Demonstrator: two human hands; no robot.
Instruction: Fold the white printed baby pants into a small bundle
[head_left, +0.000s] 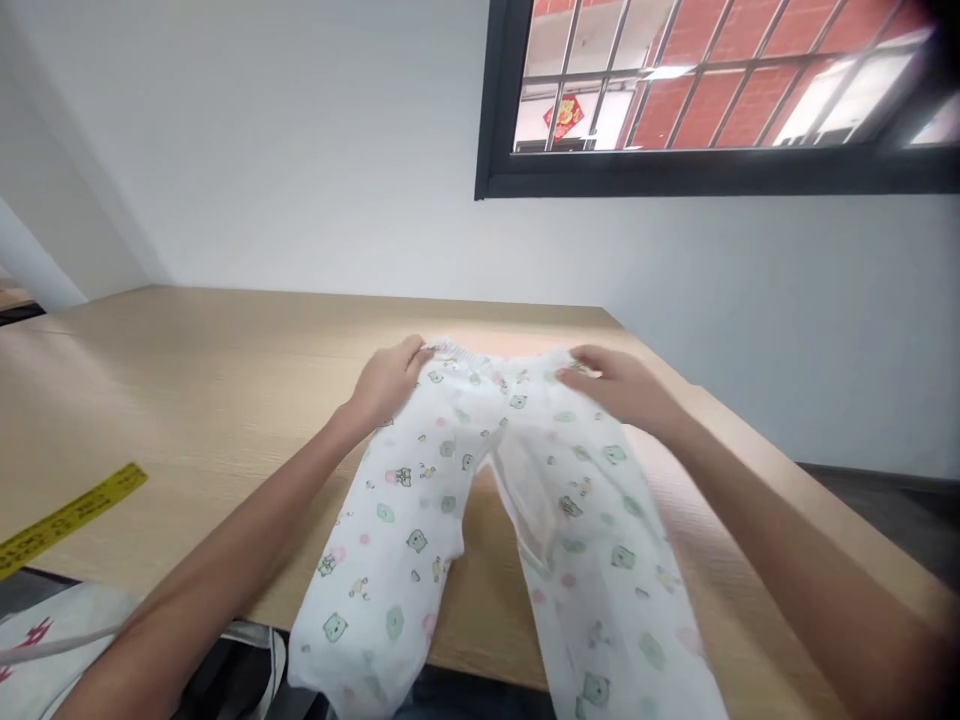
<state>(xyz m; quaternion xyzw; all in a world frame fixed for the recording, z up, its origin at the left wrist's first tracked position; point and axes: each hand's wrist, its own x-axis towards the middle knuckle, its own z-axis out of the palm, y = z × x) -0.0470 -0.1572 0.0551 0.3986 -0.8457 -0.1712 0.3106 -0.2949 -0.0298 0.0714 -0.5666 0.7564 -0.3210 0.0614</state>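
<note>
A pair of white baby pants (409, 520) with a pastel print of green bears and pink dots lies on the light wood table (210, 400), its legs hanging over the near edge. My left hand (388, 382) grips the left end of the elastic waistband (454, 352). Across from it, my right hand (622, 388) has its fingers closed over the waistband's right end. Between the two legs, a wedge of tabletop shows through.
A yellow measuring tape (71, 520) lies at the table's left side. A white bag with a red mark (52, 640) sits below the near left edge. A barred window (712, 90) is set in the white wall beyond the table.
</note>
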